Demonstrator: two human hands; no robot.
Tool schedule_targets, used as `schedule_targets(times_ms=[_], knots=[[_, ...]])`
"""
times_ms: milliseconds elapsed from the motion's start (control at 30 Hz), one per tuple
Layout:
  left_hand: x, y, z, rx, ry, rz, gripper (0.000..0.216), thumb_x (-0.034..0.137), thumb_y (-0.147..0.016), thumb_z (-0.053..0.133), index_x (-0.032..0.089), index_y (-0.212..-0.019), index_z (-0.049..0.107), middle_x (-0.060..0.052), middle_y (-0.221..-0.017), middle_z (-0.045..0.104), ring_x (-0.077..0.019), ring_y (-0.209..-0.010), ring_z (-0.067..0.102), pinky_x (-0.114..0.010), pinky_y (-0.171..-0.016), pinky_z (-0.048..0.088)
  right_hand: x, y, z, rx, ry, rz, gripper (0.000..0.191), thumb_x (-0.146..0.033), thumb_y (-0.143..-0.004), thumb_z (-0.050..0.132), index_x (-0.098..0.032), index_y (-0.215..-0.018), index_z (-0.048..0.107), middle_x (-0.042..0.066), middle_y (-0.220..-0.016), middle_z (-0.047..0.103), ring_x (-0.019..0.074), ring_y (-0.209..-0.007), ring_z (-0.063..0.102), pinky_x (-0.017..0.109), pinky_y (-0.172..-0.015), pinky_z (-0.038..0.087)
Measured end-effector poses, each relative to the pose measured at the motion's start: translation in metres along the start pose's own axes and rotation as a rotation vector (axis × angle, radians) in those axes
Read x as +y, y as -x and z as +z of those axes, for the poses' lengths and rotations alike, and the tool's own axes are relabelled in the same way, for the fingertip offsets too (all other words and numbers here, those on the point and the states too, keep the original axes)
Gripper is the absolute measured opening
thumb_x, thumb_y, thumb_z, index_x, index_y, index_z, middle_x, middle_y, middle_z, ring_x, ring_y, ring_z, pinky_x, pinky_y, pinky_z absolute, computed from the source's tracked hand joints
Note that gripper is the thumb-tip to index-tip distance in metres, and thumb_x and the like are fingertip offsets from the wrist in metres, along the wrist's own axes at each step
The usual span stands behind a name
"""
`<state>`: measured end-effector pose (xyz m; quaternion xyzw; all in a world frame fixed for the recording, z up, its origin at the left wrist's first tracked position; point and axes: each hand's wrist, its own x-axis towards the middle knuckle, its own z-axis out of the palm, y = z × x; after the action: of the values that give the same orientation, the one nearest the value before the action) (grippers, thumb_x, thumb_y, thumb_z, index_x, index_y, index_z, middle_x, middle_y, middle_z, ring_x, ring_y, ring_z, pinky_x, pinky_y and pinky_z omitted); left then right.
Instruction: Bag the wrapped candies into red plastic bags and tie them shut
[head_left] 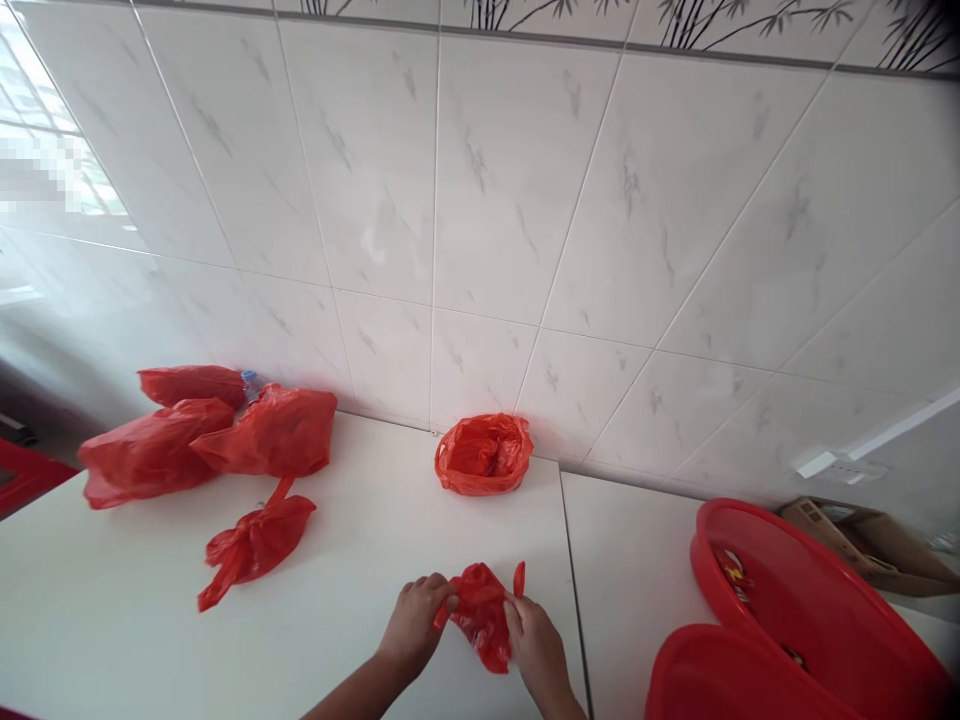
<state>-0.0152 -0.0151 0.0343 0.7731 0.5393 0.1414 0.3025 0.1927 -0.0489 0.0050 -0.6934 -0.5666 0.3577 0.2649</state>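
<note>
Near the front of the white table, my left hand (421, 618) and my right hand (534, 640) grip a small red plastic bag (481, 612) between them. The fingers of my left hand are closed on its left side. On the other side, my right hand pinches it, and a short loose end of red plastic sticks up above that thumb. What the bag contains, if anything, cannot be made out. Behind it, against the tiled wall, stands an open red plastic bag (484, 485) with a handle loop and crumpled red plastic inside.
A knotted red bag (259, 540) lies to the left, with several fuller red bags (277, 435) behind it and a blue-capped bottle (250, 380) among them. Large red trays (825, 600) and a cardboard box (885, 550) are at the right. A gap (574, 580) divides the tabletop (375, 520).
</note>
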Motion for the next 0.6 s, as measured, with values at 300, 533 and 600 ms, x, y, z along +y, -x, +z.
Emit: schedule_targets(times_ms=[300, 533, 600], knots=[[-0.016, 0.007, 0.005, -0.091, -0.135, -0.057, 0.035, 0.018, -0.089, 0.036, 0.026, -0.091, 0.07, -0.003, -0.091, 0.07, -0.0201, -0.085, 0.064, -0.032, -0.079, 0.046, 0.009, 0.004, 0.003, 0.11, 0.255, 0.036, 0.043, -0.03, -0.092, 0.03, -0.022, -0.094, 0.072, 0.009, -0.093, 0.074, 0.0225, -0.089, 0.068, 0.032, -0.077, 0.05], [-0.006, 0.009, 0.014, -0.095, 0.095, 0.044, 0.08, 0.03, -0.074, 0.064, 0.035, -0.147, 0.032, -0.005, -0.148, 0.044, -0.0242, -0.121, 0.054, -0.034, -0.1, 0.044, -0.014, 0.008, 0.018, -0.051, -0.139, -0.121, 0.054, -0.046, -0.09, 0.039, -0.018, -0.132, 0.056, 0.009, -0.137, 0.057, 0.0211, -0.126, 0.053, 0.03, -0.106, 0.043], [-0.003, 0.009, 0.018, -0.096, 0.135, 0.029, 0.083, 0.031, -0.069, 0.068, 0.033, -0.145, 0.036, -0.006, -0.142, 0.051, -0.0235, -0.114, 0.059, -0.032, -0.094, 0.048, -0.028, 0.013, 0.024, -0.131, -0.197, -0.166, 0.057, -0.05, -0.088, 0.044, -0.017, -0.133, 0.056, 0.009, -0.14, 0.055, 0.0221, -0.13, 0.05, 0.03, -0.108, 0.041]])
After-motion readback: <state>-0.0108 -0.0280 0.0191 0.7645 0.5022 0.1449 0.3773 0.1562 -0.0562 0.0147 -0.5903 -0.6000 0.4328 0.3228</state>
